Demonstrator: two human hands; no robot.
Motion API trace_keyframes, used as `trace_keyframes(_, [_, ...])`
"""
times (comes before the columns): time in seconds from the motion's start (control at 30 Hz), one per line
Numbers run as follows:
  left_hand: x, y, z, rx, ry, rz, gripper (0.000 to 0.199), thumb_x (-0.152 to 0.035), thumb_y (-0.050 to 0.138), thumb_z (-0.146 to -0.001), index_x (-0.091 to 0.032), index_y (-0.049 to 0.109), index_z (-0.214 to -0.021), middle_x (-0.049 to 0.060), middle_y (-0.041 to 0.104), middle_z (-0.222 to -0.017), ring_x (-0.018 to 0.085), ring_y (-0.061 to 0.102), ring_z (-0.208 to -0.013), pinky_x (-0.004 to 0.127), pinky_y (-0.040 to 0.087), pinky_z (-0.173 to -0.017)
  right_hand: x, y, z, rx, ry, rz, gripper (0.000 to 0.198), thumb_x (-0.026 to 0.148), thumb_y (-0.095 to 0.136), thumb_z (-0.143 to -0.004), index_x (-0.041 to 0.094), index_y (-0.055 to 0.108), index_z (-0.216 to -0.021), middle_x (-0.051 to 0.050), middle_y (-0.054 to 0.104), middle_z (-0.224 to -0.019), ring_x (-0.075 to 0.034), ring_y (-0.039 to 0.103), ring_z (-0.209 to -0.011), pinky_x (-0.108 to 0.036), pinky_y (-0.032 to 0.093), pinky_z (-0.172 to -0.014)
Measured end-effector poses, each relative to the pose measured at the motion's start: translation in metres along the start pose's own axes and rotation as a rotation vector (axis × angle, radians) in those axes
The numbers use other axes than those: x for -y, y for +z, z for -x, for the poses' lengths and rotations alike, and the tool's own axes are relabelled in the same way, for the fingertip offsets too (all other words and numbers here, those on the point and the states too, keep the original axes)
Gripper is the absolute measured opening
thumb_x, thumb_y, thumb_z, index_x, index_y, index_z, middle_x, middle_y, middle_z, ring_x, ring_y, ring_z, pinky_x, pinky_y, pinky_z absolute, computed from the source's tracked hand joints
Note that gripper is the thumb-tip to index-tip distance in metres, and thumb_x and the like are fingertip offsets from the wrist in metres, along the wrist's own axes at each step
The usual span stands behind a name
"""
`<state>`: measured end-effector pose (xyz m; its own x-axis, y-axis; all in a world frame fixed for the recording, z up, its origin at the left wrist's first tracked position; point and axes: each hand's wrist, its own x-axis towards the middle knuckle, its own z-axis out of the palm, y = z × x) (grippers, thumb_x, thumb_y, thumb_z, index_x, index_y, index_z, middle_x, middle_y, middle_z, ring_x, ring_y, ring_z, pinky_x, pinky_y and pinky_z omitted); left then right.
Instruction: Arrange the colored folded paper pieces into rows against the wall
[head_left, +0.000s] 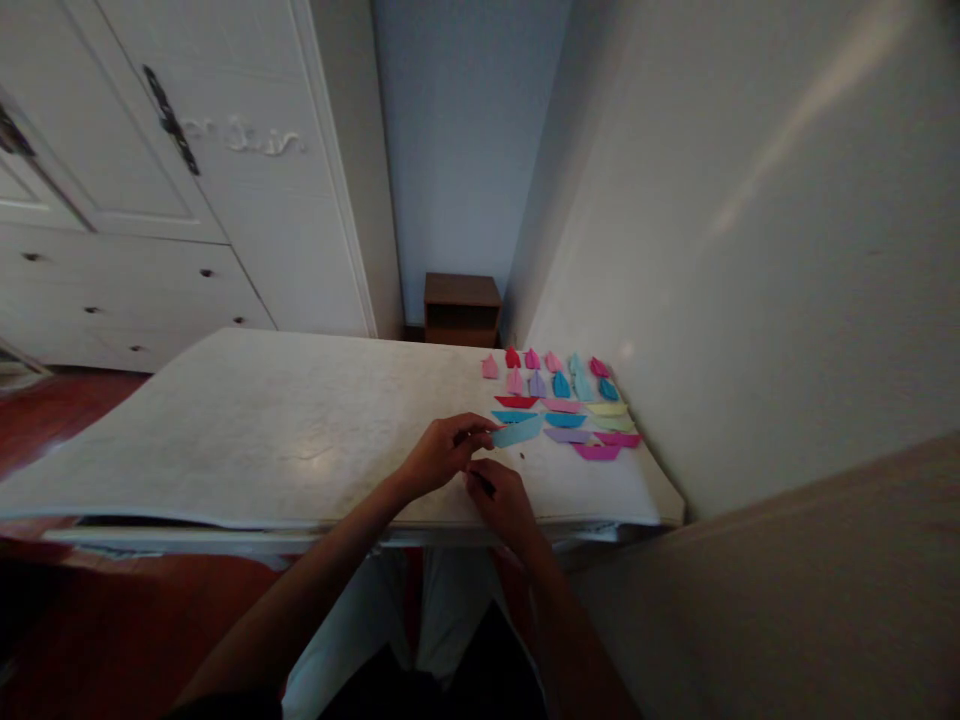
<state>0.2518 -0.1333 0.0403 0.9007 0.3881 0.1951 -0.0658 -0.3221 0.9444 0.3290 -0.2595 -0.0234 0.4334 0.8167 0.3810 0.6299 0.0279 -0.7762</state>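
Note:
My left hand pinches the near end of a light blue folded paper strip with slanted ends, held just above the white table. Close below it, my right hand is curled, its thumb and fingertips together near the left fingertips; whatever they hold is hidden. Beyond the strip lie several similar folded strips, among them a red strip, a blue strip, a purple strip and a magenta strip. Behind these are rows of small pointed folded papers, including a blue folded paper.
The white table stretches left, with a small dark speck near the strips. A wall borders its right side. A white wardrobe and a brown wooden cabinet stand behind. My legs are under the near edge.

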Motion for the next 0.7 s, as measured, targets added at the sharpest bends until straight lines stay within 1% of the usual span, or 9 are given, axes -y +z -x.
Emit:
trace_keyframes(0.1, [0.005,0.011,-0.018,0.021,0.015,-0.074,0.022,-0.025,0.056,-0.084,-0.014,0.069,-0.097,0.004,0.070,-0.080,0.010,0.058,-0.059,0.020,0.045,-0.054,-0.001,-0.001,0.000,-0.001,-0.011,0.013,0.021,0.023,0.049,-0.088,0.017,0.070,-0.090,-0.007,0.070,-0.084,-0.019,0.063,-0.072,-0.029,0.048,-0.070])
trace_keyframes(0.17, [0.011,0.014,-0.031,0.077,0.015,-0.121,0.021,-0.022,0.056,-0.084,-0.015,0.071,-0.097,0.003,0.071,-0.079,0.011,0.060,-0.063,0.020,0.046,-0.057,-0.002,-0.001,0.000,0.004,-0.013,-0.011,0.022,0.022,0.050,-0.088,0.017,0.071,-0.092,-0.007,0.071,-0.087,-0.019,0.063,-0.075,-0.029,0.048,-0.072])
trace_keyframes(0.27, [0.024,0.017,-0.047,0.172,-0.041,-0.148,0.021,-0.021,0.056,-0.084,-0.014,0.071,-0.097,0.002,0.070,-0.077,0.009,0.055,-0.052,0.019,0.044,-0.052,-0.001,-0.002,0.000,0.021,-0.016,-0.070,0.021,0.020,0.051,-0.088,0.018,0.071,-0.094,-0.006,0.072,-0.091,-0.018,0.065,-0.081,-0.029,0.049,-0.076])
trace_keyframes(0.33, [0.033,0.020,-0.054,0.210,-0.087,-0.144,0.021,-0.022,0.057,-0.083,-0.012,0.071,-0.095,0.002,0.070,-0.076,0.007,0.051,-0.046,0.019,0.042,-0.049,-0.001,-0.002,0.000,0.028,-0.014,-0.089,0.020,0.019,0.051,-0.088,0.019,0.071,-0.093,-0.006,0.072,-0.092,-0.019,0.066,-0.083,-0.029,0.049,-0.078])
trace_keyframes(0.43, [0.042,0.027,-0.059,0.257,-0.093,-0.173,0.019,-0.023,0.059,-0.081,-0.013,0.071,-0.092,0.002,0.071,-0.077,0.008,0.053,-0.047,0.020,0.043,-0.051,-0.002,-0.002,0.001,0.036,-0.021,-0.090,0.019,0.017,0.052,-0.087,0.018,0.070,-0.093,-0.006,0.072,-0.091,-0.019,0.066,-0.085,-0.029,0.049,-0.079])
trace_keyframes(0.53, [0.044,0.034,-0.058,0.254,-0.065,-0.217,0.020,-0.026,0.059,-0.083,-0.014,0.071,-0.090,0.002,0.071,-0.077,0.010,0.057,-0.055,0.020,0.045,-0.055,-0.003,-0.002,0.002,0.042,-0.027,-0.078,0.018,0.016,0.053,-0.087,0.018,0.070,-0.090,-0.006,0.071,-0.088,-0.018,0.065,-0.082,-0.028,0.048,-0.076])
trace_keyframes(0.7, [0.041,0.040,-0.057,0.192,-0.054,-0.291,0.020,-0.029,0.057,-0.084,-0.015,0.072,-0.087,0.002,0.071,-0.076,0.013,0.060,-0.064,0.022,0.046,-0.060,-0.003,-0.003,0.003,0.053,-0.034,-0.028,0.016,0.018,0.053,-0.088,0.019,0.069,-0.084,-0.005,0.069,-0.081,-0.017,0.062,-0.075,-0.027,0.045,-0.070])
